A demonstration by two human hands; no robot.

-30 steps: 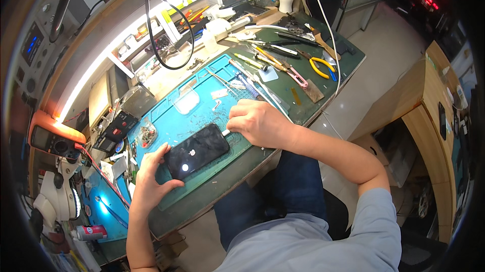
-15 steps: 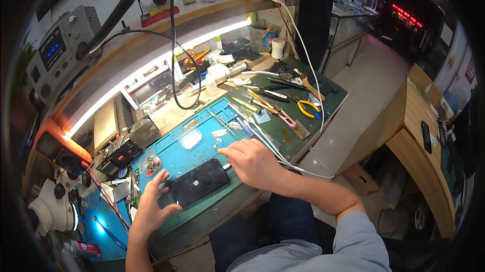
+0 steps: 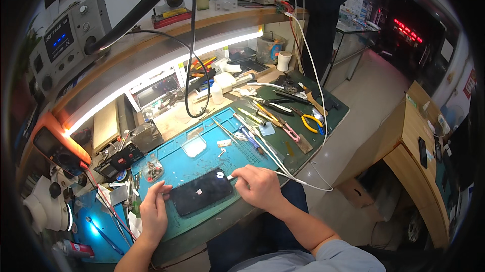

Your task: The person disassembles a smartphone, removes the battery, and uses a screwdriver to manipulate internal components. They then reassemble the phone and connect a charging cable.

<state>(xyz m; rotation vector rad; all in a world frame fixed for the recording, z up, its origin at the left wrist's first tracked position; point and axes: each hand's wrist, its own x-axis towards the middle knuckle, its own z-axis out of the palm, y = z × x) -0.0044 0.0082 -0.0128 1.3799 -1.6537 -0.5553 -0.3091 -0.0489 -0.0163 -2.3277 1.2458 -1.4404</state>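
Observation:
A black smartphone (image 3: 194, 197) lies on the blue-green work mat, a small pale emblem lit on its screen and a lamp's reflection near its right end. My left hand (image 3: 153, 212) is at the phone's left end, its bent fingers drawn together against that edge. At the opposite end, my right hand (image 3: 259, 186) pinches a white cable plug (image 3: 230, 176) between thumb and fingers. The plug meets the phone's end; how deep it sits I cannot tell. White cables (image 3: 275, 166) run past the right hand.
Tweezers, pliers (image 3: 310, 123) and other tools crowd the back right of the bench. A clear box of small parts (image 3: 152, 170) stands left of the phone. An orange multimeter (image 3: 59, 143) is further left. A black cable (image 3: 188, 95) loops overhead. A person stands behind the bench.
My left hand's spread thumb and fingers have come together at the phone's edge. The right hand has shifted slightly right and down, now visibly at the plug. The view has shifted a little.

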